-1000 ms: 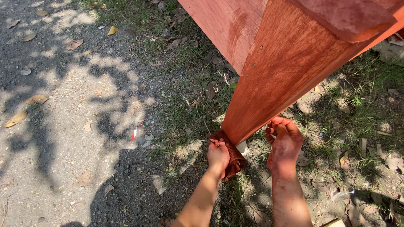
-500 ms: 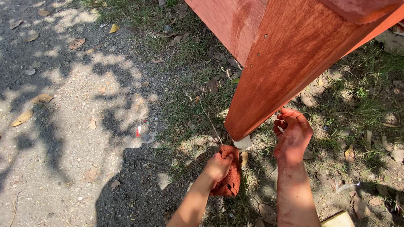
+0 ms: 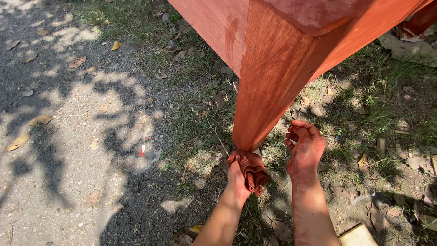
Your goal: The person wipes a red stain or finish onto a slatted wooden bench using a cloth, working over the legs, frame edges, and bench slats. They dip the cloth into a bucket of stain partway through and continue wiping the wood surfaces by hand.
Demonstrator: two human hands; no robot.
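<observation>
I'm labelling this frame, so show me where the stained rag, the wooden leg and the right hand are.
stained rag [image 3: 251, 169], head view, on its bunched folds.
wooden leg [image 3: 268, 86], head view, on its sunlit red-brown face.
right hand [image 3: 306, 148], head view, on the open palm.

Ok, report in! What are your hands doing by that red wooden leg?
Left hand presses red-stained rag against foot of wooden leg. Right hand open beside it, stained, holding nothing. Grass and dry leaves around; nothing blocking.

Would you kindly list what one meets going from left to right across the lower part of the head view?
Red and white litter scrap → left hand → stained rag → right hand → pale board corner.
</observation>
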